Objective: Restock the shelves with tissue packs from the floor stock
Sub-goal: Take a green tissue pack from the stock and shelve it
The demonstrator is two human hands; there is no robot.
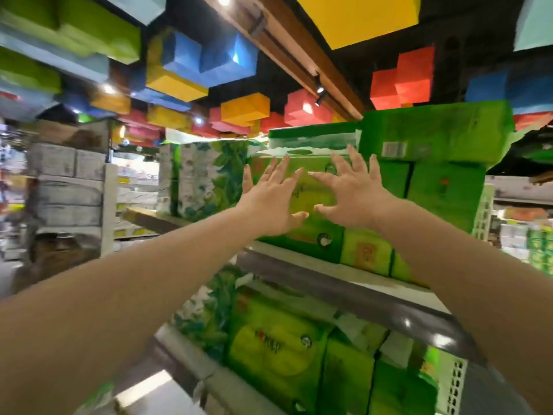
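A green tissue pack [311,193] stands on the upper shelf [329,275], facing me. My left hand [269,199] and my right hand [350,187] are both raised in front of its face with fingers spread and straight; whether the palms touch it I cannot tell. A long green pack [434,136] lies across the top of the stack to the right. More green packs [443,190] stand beside it, and leaf-printed packs [206,181] stand to the left. Lower shelves hold further green packs [278,351].
A perforated shelf end panel [483,214] bounds the stack on the right. Another shelving unit with pale packs [68,187] stands across the aisle at left. Coloured blocks [176,79] hang from the dark ceiling. A metal shelf edge [191,381] juts out below.
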